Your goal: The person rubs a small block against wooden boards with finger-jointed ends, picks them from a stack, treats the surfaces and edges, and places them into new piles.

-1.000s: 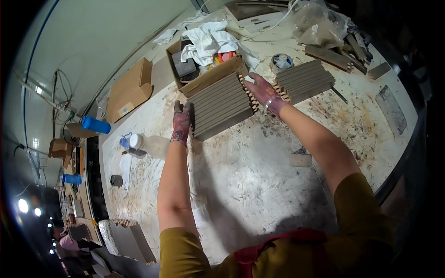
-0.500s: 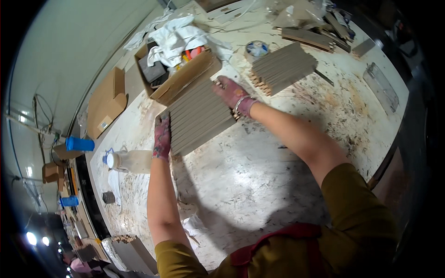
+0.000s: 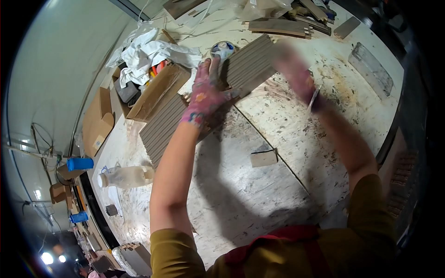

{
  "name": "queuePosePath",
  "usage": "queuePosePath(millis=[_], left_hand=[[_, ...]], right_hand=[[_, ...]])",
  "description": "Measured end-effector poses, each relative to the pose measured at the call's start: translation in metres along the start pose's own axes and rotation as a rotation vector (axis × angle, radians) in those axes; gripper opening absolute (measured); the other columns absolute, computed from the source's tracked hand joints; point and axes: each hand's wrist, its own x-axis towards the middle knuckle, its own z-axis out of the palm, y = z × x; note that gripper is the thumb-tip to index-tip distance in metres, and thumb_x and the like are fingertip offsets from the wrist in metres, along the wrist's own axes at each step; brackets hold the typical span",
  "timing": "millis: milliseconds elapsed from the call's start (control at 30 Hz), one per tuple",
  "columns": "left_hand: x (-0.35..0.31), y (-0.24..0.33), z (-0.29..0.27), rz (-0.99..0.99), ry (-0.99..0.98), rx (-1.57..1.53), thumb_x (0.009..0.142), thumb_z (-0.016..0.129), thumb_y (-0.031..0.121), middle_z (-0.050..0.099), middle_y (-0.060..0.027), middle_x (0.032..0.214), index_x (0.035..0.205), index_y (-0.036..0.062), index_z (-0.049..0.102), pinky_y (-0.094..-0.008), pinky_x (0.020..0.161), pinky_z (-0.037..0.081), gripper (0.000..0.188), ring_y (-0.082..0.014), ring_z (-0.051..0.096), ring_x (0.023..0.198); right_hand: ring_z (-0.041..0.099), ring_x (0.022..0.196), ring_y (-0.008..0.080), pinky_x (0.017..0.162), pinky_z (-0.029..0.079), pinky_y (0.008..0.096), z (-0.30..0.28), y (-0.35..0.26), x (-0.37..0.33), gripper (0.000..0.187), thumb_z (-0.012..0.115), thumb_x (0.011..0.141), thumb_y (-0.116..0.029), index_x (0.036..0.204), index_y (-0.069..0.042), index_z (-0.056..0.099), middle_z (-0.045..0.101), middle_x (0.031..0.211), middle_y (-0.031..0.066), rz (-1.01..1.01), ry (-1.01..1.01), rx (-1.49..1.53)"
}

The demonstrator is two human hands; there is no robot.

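Observation:
Two rows of grey-brown wooden strips lie side by side on the worktable. My left hand [image 3: 204, 97], in a pink patterned glove, is between the left row [image 3: 164, 125] and the right row [image 3: 250, 60]. Its fingers are stretched and spread, with the fingertips and thumb at the left end of the right row. My right hand [image 3: 299, 78], gloved alike and wearing a bracelet, is at the opposite end of that row. Motion smears its fingers, so I cannot tell whether they touch the strips. My left hand and forearm partly cover the left row.
A cardboard box [image 3: 160, 95] holding white cloths [image 3: 141, 53] stands at the back left. A plastic bottle [image 3: 125, 177] lies at the left. Behind the right row are a tape roll [image 3: 222, 48] and loose boards [image 3: 278, 27]. A clear plastic block [image 3: 371, 69] lies far right.
Both hands have left the ends of the left row and moved right to the right row. My left hand's fingers have spread. The whole view has shifted somewhat.

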Motion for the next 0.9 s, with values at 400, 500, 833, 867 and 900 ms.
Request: queuePosePath(millis=[400,500,833,867,900], left_hand=[[0.021,0.027,0.037,-0.130,-0.206,-0.037,0.063,0.085,0.048,0.029,-0.0311,0.144,0.147,0.0060,0.032,-0.0434,0.107,0.041,0.108,-0.0459,0.042,0.130],[0.019,0.028,0.043,-0.086,-0.131,-0.138,0.064,0.086,0.043,0.029,-0.0302,0.144,0.144,0.0109,0.037,-0.0435,0.105,0.043,0.100,-0.0461,0.046,0.126],[-0.055,0.070,-0.028,-0.035,0.070,-0.020,0.067,0.084,0.038,0.031,-0.0302,0.144,0.143,0.0134,0.042,-0.0486,0.109,0.038,0.090,-0.0479,0.038,0.131],[-0.078,0.075,-0.038,-0.002,0.126,-0.029,0.067,0.085,0.035,0.031,-0.0297,0.144,0.142,0.0134,0.044,-0.0491,0.108,0.038,0.089,-0.0474,0.038,0.131],[-0.105,0.080,-0.050,-0.025,0.137,0.010,0.065,0.087,0.033,0.033,-0.0295,0.142,0.139,0.0112,0.047,-0.0487,0.105,0.041,0.087,-0.0458,0.042,0.127]], right_hand=[[0.049,0.128,0.0208,0.110,0.034,0.0316,-0.046,0.102,0.149,0.066,0.049,0.097,-0.052,0.142,-0.005,0.046,0.055,0.137,0.0110,-0.069,-0.404,-0.366],[0.053,0.124,0.0196,0.107,0.037,0.0303,-0.055,0.117,0.146,0.062,0.056,0.094,-0.046,0.138,-0.003,0.051,0.060,0.132,0.0099,-0.091,-0.354,-0.251],[0.055,0.123,0.0220,0.109,0.038,0.0340,-0.038,0.021,0.068,0.057,0.051,0.096,-0.041,0.138,-0.002,0.052,0.059,0.134,0.0108,-0.301,-0.137,-0.129],[0.055,0.124,0.0231,0.109,0.039,0.0351,-0.026,0.004,0.045,0.056,0.048,0.097,-0.040,0.139,-0.003,0.051,0.059,0.135,0.0121,-0.222,-0.170,-0.074],[0.055,0.124,0.0243,0.108,0.039,0.0362,-0.007,-0.012,0.021,0.055,0.044,0.098,-0.039,0.139,-0.004,0.051,0.058,0.136,0.0133,-0.143,-0.209,-0.018]])
